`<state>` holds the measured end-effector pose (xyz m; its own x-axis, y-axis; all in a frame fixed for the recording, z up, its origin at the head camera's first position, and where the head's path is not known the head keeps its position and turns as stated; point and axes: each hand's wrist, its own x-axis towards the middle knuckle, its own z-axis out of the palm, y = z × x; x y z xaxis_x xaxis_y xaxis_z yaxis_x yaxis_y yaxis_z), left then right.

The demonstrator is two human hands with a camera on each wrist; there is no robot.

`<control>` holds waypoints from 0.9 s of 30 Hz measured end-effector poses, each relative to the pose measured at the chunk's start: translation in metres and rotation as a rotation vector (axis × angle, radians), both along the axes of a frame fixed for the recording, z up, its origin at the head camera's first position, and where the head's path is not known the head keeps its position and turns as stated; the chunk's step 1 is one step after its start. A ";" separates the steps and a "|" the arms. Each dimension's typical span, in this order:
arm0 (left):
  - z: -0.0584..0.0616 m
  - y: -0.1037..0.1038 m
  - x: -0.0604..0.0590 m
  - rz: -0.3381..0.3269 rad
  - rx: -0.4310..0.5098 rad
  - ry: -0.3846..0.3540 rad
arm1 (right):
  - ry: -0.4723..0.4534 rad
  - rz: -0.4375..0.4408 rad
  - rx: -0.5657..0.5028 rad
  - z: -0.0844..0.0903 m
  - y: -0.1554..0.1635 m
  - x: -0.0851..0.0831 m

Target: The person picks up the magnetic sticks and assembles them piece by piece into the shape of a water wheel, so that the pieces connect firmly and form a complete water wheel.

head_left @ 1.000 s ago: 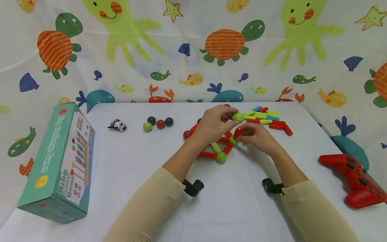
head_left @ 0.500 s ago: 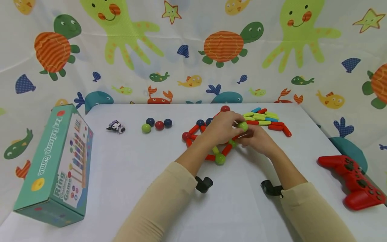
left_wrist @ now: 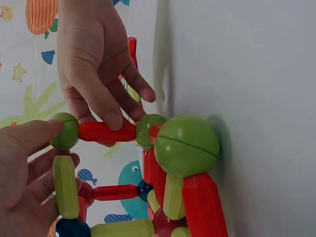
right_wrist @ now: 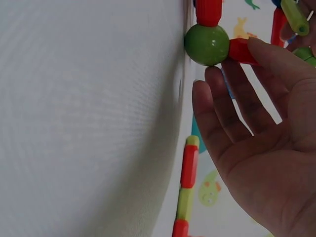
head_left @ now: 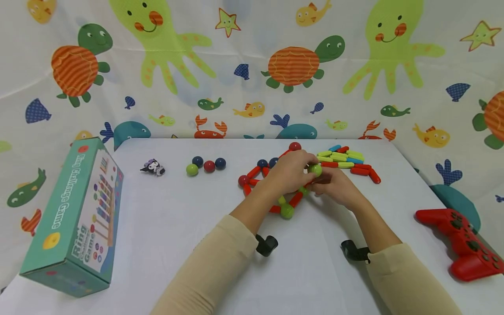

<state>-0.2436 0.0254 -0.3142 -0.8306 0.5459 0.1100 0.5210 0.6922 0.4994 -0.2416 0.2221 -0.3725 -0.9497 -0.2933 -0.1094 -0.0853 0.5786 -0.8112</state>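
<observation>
In the middle of my head view, just right of centre, the left hand has a green ball in a narrow pinch, the ball showing at the thumb and fingertips, at the right end of that hand. Close on its right, the right hand comes in from the lower right of the frame.

My left wrist view gives me the grip more clearly: the left thumb presses the green ball from the left, and the right hand pinches a red rod near its middle. One end of the rod touches the green ball; the other meets the lower ball, also green, so the rod sits between the two. A yellow rod ends just beside the green ball, at left of that view. In my right wrist view, the lower ball is at top centre, against the right thumb's side of the work.

The model of rods and balls spreads under the left hand and to its left. I see four balls left of centre, a pile of rods right of centre, a box at far left and a controller at lower right.
</observation>
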 end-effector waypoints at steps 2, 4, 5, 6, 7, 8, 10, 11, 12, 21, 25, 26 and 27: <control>0.001 -0.005 0.001 -0.010 -0.050 0.065 | -0.007 -0.003 0.000 -0.002 -0.001 0.000; 0.003 -0.012 0.002 -0.008 -0.119 0.138 | -0.013 -0.001 -0.007 -0.003 -0.001 0.000; 0.004 -0.016 0.002 -0.003 -0.154 0.173 | -0.012 0.001 -0.008 -0.003 -0.001 0.000; 0.006 -0.020 0.002 0.003 -0.181 0.203 | -0.005 0.002 -0.005 -0.003 -0.001 0.000; 0.008 -0.024 0.001 0.009 -0.211 0.228 | 0.004 0.001 -0.003 -0.002 -0.002 0.001; 0.009 -0.027 0.001 0.015 -0.235 0.240 | 0.012 0.000 -0.003 -0.002 -0.002 0.001; 0.011 -0.031 0.000 0.017 -0.265 0.247 | 0.037 -0.007 0.005 -0.001 -0.002 0.001; 0.011 -0.033 -0.001 0.017 -0.275 0.245 | 0.047 -0.015 0.008 0.000 -0.003 0.001; 0.011 -0.034 -0.001 0.017 -0.279 0.240 | 0.054 -0.024 0.005 0.001 -0.003 0.001; 0.002 -0.038 -0.004 0.049 -0.273 0.250 | 0.151 -0.108 -0.027 0.011 -0.012 0.006; -0.001 -0.039 -0.006 0.045 -0.217 0.255 | 0.203 -0.147 -0.030 0.013 -0.012 0.009; -0.003 -0.040 -0.007 0.044 -0.197 0.252 | 0.217 -0.148 -0.029 0.013 -0.013 0.009; -0.004 -0.041 -0.008 0.044 -0.175 0.249 | 0.227 -0.147 -0.026 0.014 -0.014 0.009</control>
